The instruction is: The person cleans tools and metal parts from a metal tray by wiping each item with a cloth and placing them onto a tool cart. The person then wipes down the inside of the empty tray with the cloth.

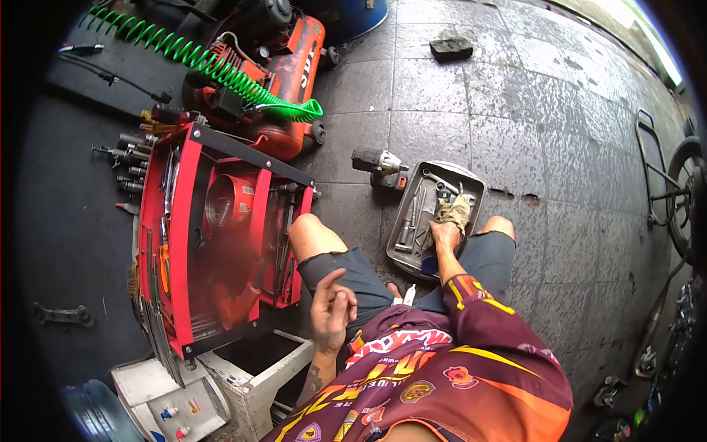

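My right hand [445, 234] is closed on a dirty, light brown rag [455, 211] over a grey metal tray [394, 247] on the floor between my knees. Wrenches and sockets [405, 234] lie in the tray, and part of its contents is hidden under the rag and hand. My left hand [333, 309] is raised above my left thigh, fingers apart, holding nothing. An impact wrench [380, 163] lies on the floor just beyond the tray's left corner.
At the left stands a red tool cart [190, 158] with tools on it. Behind it are a red air compressor [298, 66] and a green coiled hose [199, 62]. A dark block [451, 49] lies farther off. A wheel [686, 195] is at right.
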Motion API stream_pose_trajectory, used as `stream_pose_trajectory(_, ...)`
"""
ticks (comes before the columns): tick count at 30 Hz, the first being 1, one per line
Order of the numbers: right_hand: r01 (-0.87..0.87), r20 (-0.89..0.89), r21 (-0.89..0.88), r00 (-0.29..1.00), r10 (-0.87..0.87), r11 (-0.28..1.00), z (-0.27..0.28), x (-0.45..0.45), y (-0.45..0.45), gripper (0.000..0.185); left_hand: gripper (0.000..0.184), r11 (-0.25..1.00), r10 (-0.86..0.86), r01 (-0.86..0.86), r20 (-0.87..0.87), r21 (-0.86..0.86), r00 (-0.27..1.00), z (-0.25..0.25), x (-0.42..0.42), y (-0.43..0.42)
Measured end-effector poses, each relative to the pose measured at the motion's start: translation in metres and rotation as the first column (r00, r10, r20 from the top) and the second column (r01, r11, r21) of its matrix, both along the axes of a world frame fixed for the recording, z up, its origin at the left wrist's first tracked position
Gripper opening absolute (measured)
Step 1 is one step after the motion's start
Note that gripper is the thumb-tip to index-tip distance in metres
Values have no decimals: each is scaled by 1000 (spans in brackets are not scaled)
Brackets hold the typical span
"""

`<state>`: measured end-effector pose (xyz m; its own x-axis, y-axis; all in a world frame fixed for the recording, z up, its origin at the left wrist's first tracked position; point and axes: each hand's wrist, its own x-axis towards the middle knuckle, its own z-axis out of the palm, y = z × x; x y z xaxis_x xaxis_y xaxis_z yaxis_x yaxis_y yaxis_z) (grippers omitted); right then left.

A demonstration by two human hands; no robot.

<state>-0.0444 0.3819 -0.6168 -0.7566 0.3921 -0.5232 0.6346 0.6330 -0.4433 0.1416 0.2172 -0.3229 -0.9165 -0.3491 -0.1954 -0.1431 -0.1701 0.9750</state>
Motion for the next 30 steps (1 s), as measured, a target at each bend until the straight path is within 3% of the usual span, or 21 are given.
stream_pose_trajectory(4, -88, -107, -51, 991, 82, 995, 25, 11, 5, 58, 29, 977, -192, 174, 148, 125, 970, -26, -30, 0)
stream_pose_trajectory(6, -135, -305, -89, 947, 102, 987, 39, 9, 4, 48, 29, 948, -283, 235, 225, 216, 932, -62, -48, 1)
stream_pose_trajectory(7, -147, -307, -80, 945, 116, 986, 49, 11, 5, 48, 32, 926, -341, 269, 281, 263, 897, -84, -56, 2)
stream_pose_trajectory(9, -193, -529, -551, 833, -161, 812, 87, 16, 11, 32, 51, 864, -466, 317, 385, 390, 796, -130, -69, 9)
stream_pose_trajectory(10, -250, -547, -620, 818, -181, 744, 131, 25, 13, 21, 55, 824, -482, 261, 381, 502, 789, -133, -77, 19)
stream_pose_trajectory(13, -391, -617, -703, 750, -236, 594, 179, 64, 21, 39, 65, 668, -522, 228, 228, 708, 822, -115, -104, 52)
stream_pose_trajectory(14, -484, -679, -646, 718, -154, 590, 193, 74, 28, 44, 53, 652, -456, 100, 283, 752, 844, -126, -108, 63)
stream_pose_trajectory(15, -565, -728, -587, 681, -73, 581, 200, 87, 37, 49, 39, 509, -430, 153, 97, 847, 897, -116, -111, 80)
stream_pose_trajectory(16, -535, -675, -670, 728, -122, 516, 189, 102, 50, 48, 34, 410, -450, 201, 6, 890, 893, -118, -111, 84)
stream_pose_trajectory(17, -538, -683, -657, 722, -115, 528, 191, 112, 67, 48, 29, 312, -458, 255, -90, 915, 884, -119, -115, 84)
stream_pose_trajectory(18, -623, -789, -393, 606, 100, 676, 194, 119, 80, 48, 30, 427, -401, 235, -50, 873, 915, -94, -121, 82)
stream_pose_trajectory(19, -659, -808, -96, 490, 328, 746, 199, 128, 88, 47, 31, 536, -338, 200, -9, 820, 941, -66, -123, 79)
stream_pose_trajectory(20, -432, -711, -489, 700, -60, 757, 212, 136, 91, 46, 32, 513, -306, 279, -131, 812, 943, -61, -127, 72)
stream_pose_trajectory(21, -147, -454, -795, 788, -417, 589, 227, 138, 92, 44, 31, 485, -298, 295, -162, 823, 941, -52, -129, 64)
stream_pose_trajectory(22, -145, -406, -861, 772, -489, 487, 233, 131, 103, 41, 31, 609, -302, 338, -184, 718, 935, -48, -132, 56)
stream_pose_trajectory(23, -227, -528, -770, 752, -395, 597, 239, 122, 110, 47, 31, 718, -312, 373, -208, 588, 927, -41, -137, 47)
stream_pose_trajectory(25, -467, -674, -730, 610, -416, 499, 245, 100, 104, 63, 30, 774, -361, 413, -202, 480, 910, -28, -140, 40)
stream_pose_trajectory(27, -634, -662, -747, 680, -313, 203, 230, 72, 94, 73, 29, 803, -437, 455, -139, 384, 889, -24, -139, 46)
stream_pose_trajectory(28, -640, -752, -656, 602, -269, 400, 225, 57, 75, 66, 25, 866, -469, 449, 45, 222, 882, -16, -134, 55)
stream_pose_trajectory(29, -603, -822, -535, 534, -199, 592, 232, 41, 50, 59, 27, 905, -422, 417, -267, -77, 866, -19, -124, 71)
stream_pose_trajectory(30, -526, -866, -399, 485, -121, 751, 240, 28, 26, 52, 37, 822, -481, 380, -160, -423, 862, -36, -119, 79)
